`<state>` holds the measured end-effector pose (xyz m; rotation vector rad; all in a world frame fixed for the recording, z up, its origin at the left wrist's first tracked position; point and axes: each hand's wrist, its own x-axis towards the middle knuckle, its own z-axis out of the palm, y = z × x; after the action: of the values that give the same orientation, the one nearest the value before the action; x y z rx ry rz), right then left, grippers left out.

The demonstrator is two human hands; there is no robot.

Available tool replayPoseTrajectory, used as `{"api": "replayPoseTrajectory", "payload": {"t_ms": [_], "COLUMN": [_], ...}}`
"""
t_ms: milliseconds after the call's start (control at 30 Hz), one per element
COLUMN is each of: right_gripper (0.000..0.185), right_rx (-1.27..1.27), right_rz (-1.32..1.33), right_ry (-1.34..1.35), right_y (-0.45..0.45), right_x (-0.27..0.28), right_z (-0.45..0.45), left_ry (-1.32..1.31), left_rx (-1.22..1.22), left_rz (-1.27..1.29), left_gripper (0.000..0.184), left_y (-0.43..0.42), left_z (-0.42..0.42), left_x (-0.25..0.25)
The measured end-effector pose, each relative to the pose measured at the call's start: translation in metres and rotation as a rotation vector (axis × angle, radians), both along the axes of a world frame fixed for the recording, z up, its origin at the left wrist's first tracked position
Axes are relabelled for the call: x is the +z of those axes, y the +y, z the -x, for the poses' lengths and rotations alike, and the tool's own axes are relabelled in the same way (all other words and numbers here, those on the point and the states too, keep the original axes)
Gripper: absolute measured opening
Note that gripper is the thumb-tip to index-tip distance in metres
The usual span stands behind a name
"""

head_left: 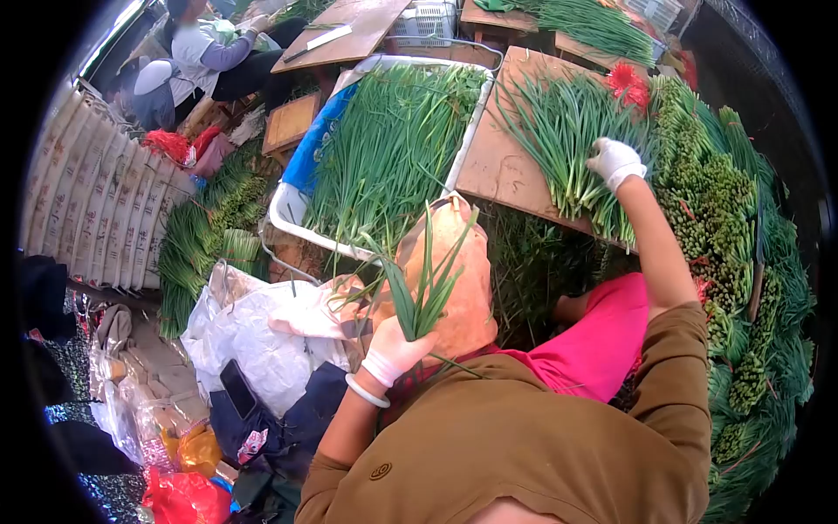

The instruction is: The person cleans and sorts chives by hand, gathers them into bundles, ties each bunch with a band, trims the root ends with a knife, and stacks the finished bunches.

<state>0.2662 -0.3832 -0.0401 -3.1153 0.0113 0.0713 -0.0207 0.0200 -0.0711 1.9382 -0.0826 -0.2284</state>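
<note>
White tub (284, 210): filled with long green stalks (393, 157), with blue sheeting (305, 166) showing along its left side.
White crate (426, 22): beyond the tub; its contents are too small to make out.
Left hand (399, 349): your fingers are closed around a small bunch of leaves (419, 301), which fans upward above your fist, near the orange bag (463, 293).
Right hand (615, 163): gloved, at the green pile (559, 148) on the wooden board (499, 170); your fingers curl, but I cannot tell whether they grip anything.
</note>
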Motion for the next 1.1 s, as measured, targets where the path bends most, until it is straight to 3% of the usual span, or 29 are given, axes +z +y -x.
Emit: {"api": "replayPoseTrajectory", "payload": {"t_ms": [100, 200, 233, 300, 367, 400, 433, 500, 700, 767, 900, 967, 1100], "right_gripper": [0.022, 0.013, 0.012, 0.011, 0.011, 0.014, 0.017, 0.020, 0.032, 0.028, 0.024, 0.023, 0.018], "right_rx": [0.020, 0.064, 0.021, -0.119, -0.039, -0.052, -0.038, 0.102, 0.072, 0.001, 0.034, 0.003, -0.089], "right_rz": [-0.044, -0.905, -1.190, -1.369, -1.403, -1.269, -1.080, -0.577, -0.018, 0.117, 0.062, -0.146, -0.889], "right_ry": [-0.099, -0.575, -0.669, -0.773, -0.807, -0.687, -0.363, -0.422, -0.162, 0.074, 0.093, 0.026, -0.409], "right_y": [-0.015, -0.050, -0.039, -0.026, -0.025, -0.011, -0.013, 0.003, 0.009, 0.009, 0.001, -0.012, -0.040], "right_x": [-0.028, -0.035, -0.002, 0.055, 0.070, 0.075, 0.068, 0.042, 0.010, 0.001, -0.031, -0.039, -0.021], "right_z": [-0.022, -0.034, -0.016, 0.018, 0.049, 0.066, 0.068, 0.076, 0.020, -0.007, -0.032, -0.036, -0.027], "left_ry": [0.018, -0.017, -0.019, -0.019, -0.050, -0.069, -0.057, -0.032, -0.112, -0.116, -0.115, -0.115, -0.079], "left_rx": [-0.023, -0.027, -0.029, -0.037, -0.051, -0.058, -0.061, -0.071, -0.130, -0.118, -0.121, -0.138, -0.168], "left_rz": [-0.007, -0.027, -0.018, 0.002, -0.025, -0.038, -0.023, 0.006, -0.171, -0.185, -0.224, -0.239, -0.205], "left_gripper": [0.021, 0.020, 0.020, 0.021, 0.022, 0.022, 0.022, 0.022, 0.024, 0.025, 0.025, 0.026, 0.025], "left_y": [-0.004, -0.007, -0.007, -0.008, -0.007, -0.007, -0.008, -0.010, -0.017, -0.018, -0.018, -0.018, -0.017], "left_z": [0.000, -0.002, -0.003, -0.005, -0.006, -0.007, -0.007, -0.005, 0.000, 0.002, 0.000, -0.001, -0.005], "left_x": [0.006, 0.006, 0.006, 0.006, -0.002, -0.004, -0.002, 0.004, 0.020, 0.019, 0.013, 0.010, 0.003]}}
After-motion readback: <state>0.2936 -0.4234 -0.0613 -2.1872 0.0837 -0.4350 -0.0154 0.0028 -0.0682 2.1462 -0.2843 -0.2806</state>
